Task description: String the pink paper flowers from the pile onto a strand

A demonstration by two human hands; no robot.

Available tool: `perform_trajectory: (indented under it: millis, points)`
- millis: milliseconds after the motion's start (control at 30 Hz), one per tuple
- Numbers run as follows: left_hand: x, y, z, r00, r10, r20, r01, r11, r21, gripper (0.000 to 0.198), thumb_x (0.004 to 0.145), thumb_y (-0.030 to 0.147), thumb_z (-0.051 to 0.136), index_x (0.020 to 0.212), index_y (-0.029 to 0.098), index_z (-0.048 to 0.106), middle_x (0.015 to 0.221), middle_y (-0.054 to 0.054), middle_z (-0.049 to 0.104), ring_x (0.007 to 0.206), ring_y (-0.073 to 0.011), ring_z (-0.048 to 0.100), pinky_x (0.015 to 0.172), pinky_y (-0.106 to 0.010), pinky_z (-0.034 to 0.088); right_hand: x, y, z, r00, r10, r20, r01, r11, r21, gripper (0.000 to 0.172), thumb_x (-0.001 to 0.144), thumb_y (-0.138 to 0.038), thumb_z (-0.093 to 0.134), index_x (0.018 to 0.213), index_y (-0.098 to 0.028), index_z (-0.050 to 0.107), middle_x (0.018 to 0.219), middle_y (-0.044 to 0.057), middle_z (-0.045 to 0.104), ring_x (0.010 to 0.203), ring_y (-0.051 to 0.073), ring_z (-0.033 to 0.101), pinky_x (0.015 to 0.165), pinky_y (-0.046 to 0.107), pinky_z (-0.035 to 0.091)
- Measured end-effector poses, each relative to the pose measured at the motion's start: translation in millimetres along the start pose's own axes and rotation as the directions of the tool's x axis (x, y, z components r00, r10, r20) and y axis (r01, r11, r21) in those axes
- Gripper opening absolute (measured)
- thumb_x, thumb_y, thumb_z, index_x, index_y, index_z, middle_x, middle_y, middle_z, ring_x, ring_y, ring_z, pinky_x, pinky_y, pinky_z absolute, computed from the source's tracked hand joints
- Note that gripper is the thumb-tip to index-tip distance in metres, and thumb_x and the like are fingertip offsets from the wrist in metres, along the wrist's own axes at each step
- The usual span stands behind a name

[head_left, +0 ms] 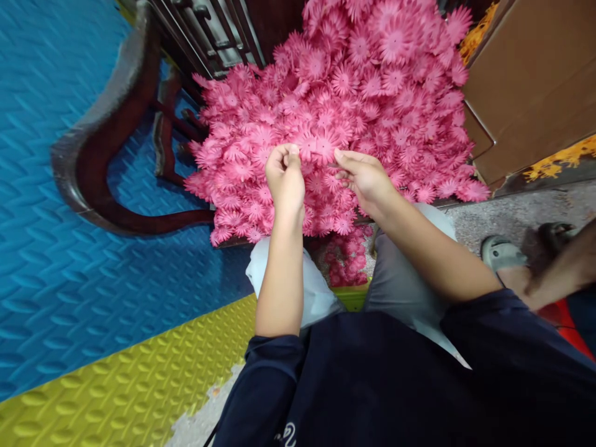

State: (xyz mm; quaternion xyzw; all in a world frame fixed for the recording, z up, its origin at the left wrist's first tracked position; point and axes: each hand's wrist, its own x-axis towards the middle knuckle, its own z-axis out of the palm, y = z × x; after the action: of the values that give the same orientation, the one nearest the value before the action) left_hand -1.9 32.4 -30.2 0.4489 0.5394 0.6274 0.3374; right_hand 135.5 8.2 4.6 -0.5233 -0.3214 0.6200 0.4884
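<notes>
A big heap of pink fabric flowers fills the surface in front of me. My left hand is closed in a pinch on the left edge of one pink flower held just above the heap. My right hand pinches the same flower from the right, fingers curled. Both forearms reach forward from dark blue sleeves. A smaller bunch of pink flowers lies lower down between my knees.
A dark wooden chair arm curves at the left over blue foam floor mats; a yellow mat lies nearer. A brown cabinet stands at the right. Another person's foot in a grey sandal is at the right edge.
</notes>
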Motion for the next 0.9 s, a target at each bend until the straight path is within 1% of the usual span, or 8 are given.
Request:
perform_trajectory:
  millis: [200, 500, 567, 633, 667, 767, 833, 900]
  points:
    - [5, 1, -0.8, 0.99, 0.063, -0.125, -0.062, 0.998, 0.016, 0.049, 0.077, 0.07, 0.054, 0.072, 0.021, 0.051, 0.065, 0.001, 0.04, 0.066, -0.0122, 0.046, 0.06, -0.025, 0.038, -2, -1, 5, 0.999, 0.053, 0.008, -0.053, 0.998, 0.018, 0.011, 0.084, -0.027, 0.062, 0.085, -0.017, 0.067, 0.088, -0.001, 0.069, 0.053, 0.001, 0.047, 0.05, 0.016, 0.037]
    - [8, -1, 2.0, 0.951, 0.102, -0.291, -0.093, 0.995, 0.047, 0.04, 0.087, 0.058, 0.05, 0.073, 0.021, 0.046, 0.071, -0.001, 0.046, 0.079, -0.0134, 0.052, 0.073, -0.026, 0.044, -6, 0, 10, 0.997, -0.036, -0.068, 0.036, 0.999, -0.003, 0.011, 0.087, -0.024, 0.056, 0.082, -0.018, 0.064, 0.091, -0.001, 0.068, 0.055, 0.002, 0.045, 0.057, 0.016, 0.042]
    - [17, -1, -12.6, 0.884, 0.144, -0.444, -0.114, 0.989, 0.094, 0.043, 0.089, 0.061, 0.041, 0.073, 0.021, 0.044, 0.072, -0.001, 0.046, 0.078, -0.014, 0.052, 0.076, -0.028, 0.045, -2, -6, 4, 0.986, -0.042, -0.159, 0.043, 0.999, 0.0, 0.016, 0.09, -0.025, 0.051, 0.083, -0.018, 0.063, 0.092, -0.001, 0.067, 0.053, 0.002, 0.043, 0.055, 0.017, 0.04]
    - [29, 0, -32.8, 0.743, 0.187, -0.642, -0.125, 0.982, 0.142, 0.044, 0.091, 0.061, 0.035, 0.071, 0.022, 0.042, 0.073, -0.001, 0.048, 0.079, -0.0153, 0.054, 0.078, -0.031, 0.046, 2, -13, -5, 0.967, -0.024, -0.255, 0.034, 0.999, 0.033, 0.018, 0.092, -0.024, 0.047, 0.083, -0.017, 0.062, 0.088, -0.001, 0.066, 0.05, 0.002, 0.04, 0.052, 0.018, 0.037]
    - [35, 0, -42.5, 0.712, 0.225, -0.665, -0.141, 0.974, 0.179, 0.043, 0.091, 0.06, 0.036, 0.07, 0.023, 0.042, 0.072, -0.001, 0.049, 0.079, -0.0158, 0.055, 0.076, -0.031, 0.046, 4, -16, -9, 0.964, -0.026, -0.263, 0.039, 0.998, 0.045, 0.017, 0.091, -0.023, 0.048, 0.084, -0.017, 0.061, 0.086, -0.001, 0.065, 0.049, 0.002, 0.04, 0.052, 0.018, 0.036]
    - [41, -1, -57.4, 0.758, 0.321, -0.568, -0.216, 0.945, 0.247, 0.032, 0.087, 0.055, 0.051, 0.075, 0.026, 0.05, 0.078, -0.001, 0.055, 0.085, -0.0175, 0.058, 0.074, -0.031, 0.046, 4, -20, -16, 0.981, -0.044, -0.188, 0.05, 0.998, 0.026, 0.009, 0.087, -0.022, 0.056, 0.082, -0.017, 0.062, 0.081, -0.002, 0.063, 0.051, 0.002, 0.045, 0.053, 0.018, 0.035]
    - [35, -3, -52.4, 0.842, 0.335, -0.423, -0.241, 0.935, 0.262, 0.029, 0.083, 0.055, 0.057, 0.082, 0.026, 0.055, 0.084, -0.002, 0.058, 0.084, -0.0168, 0.058, 0.076, -0.031, 0.046, 2, -17, -14, 0.991, 0.009, -0.131, -0.007, 1.0, 0.012, 0.007, 0.085, -0.021, 0.059, 0.079, -0.017, 0.061, 0.077, -0.003, 0.063, 0.052, 0.003, 0.049, 0.052, 0.018, 0.035]
    - [24, -5, -40.0, 0.918, 0.273, -0.287, -0.213, 0.951, 0.222, 0.036, 0.079, 0.059, 0.061, 0.092, 0.025, 0.057, 0.081, -0.002, 0.057, 0.077, -0.0156, 0.056, 0.073, -0.03, 0.044, 0, -12, -9, 0.994, 0.084, -0.065, -0.082, 0.996, 0.029, 0.008, 0.084, -0.018, 0.058, 0.076, -0.017, 0.061, 0.071, -0.004, 0.062, 0.053, 0.003, 0.052, 0.051, 0.017, 0.035]
